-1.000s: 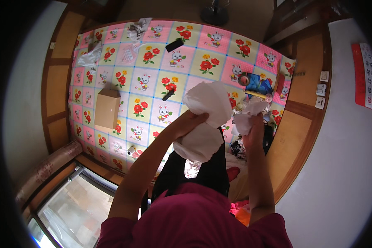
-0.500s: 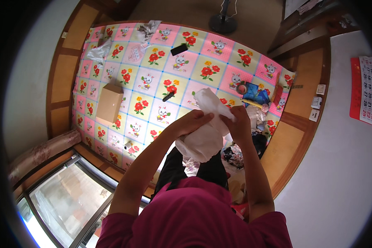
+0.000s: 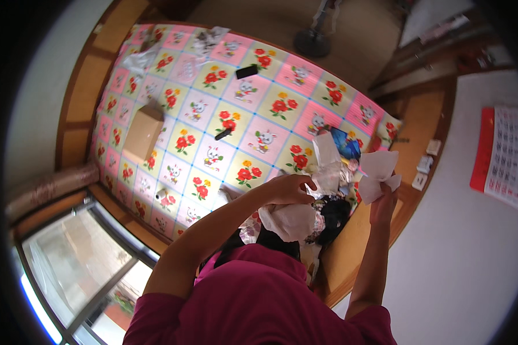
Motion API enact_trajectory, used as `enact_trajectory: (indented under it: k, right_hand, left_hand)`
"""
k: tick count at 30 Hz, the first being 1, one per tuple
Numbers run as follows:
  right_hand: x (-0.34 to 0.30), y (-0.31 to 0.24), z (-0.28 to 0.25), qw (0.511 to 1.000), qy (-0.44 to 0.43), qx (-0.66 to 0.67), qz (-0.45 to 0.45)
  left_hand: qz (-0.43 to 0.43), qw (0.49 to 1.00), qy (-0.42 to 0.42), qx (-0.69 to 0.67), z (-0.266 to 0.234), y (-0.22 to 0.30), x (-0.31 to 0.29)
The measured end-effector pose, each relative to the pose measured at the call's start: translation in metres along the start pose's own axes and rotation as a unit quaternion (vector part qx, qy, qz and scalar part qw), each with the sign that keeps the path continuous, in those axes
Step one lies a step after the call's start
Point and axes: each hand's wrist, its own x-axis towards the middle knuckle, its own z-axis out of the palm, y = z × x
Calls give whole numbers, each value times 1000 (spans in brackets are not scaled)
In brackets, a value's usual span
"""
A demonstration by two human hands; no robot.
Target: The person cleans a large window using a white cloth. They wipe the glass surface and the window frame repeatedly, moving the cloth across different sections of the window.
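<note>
My right hand point(image 3: 384, 198) is raised at the right, near the wall, with its fingers closed on a thin white sheet of tissue paper point(image 3: 380, 167). The sheet fans out above the fingers in two flaps. My left hand point(image 3: 288, 190) is closed over the top of a rounded white bundle point(image 3: 288, 222), which looks like a roll of tissue paper held in front of my lap. The left fingers are curled and partly blurred. Beyond them, a pale strip point(image 3: 326, 150) stands out over the bed; whether it joins the bundle I cannot tell.
The bed point(image 3: 193, 167) has a patterned cover with rabbits and flowers. On it lie a brown box point(image 3: 143, 135), a black phone-like slab point(image 3: 246, 72), a small black object point(image 3: 223, 134) and a short roll point(image 3: 161, 194). Blue packets point(image 3: 346, 144) and dark clothing point(image 3: 332, 218) are at the right.
My right hand has moved right and away from the left, carrying a white sheet now apart from the bundle. My left hand stays by the bundle. The view has shifted slightly.
</note>
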Motion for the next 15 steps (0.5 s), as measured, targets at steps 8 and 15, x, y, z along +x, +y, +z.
enact_trajectory:
  k: [8, 15]
  right_hand:
    - [-49, 53, 206, 930, -283, -197, 128]
    - [-218, 96, 417, 670, -669, -259, 191]
  left_hand:
    - [-5, 959, 240, -150, -80, 20, -192]
    - [-82, 895, 420, -124, -84, -117, -387]
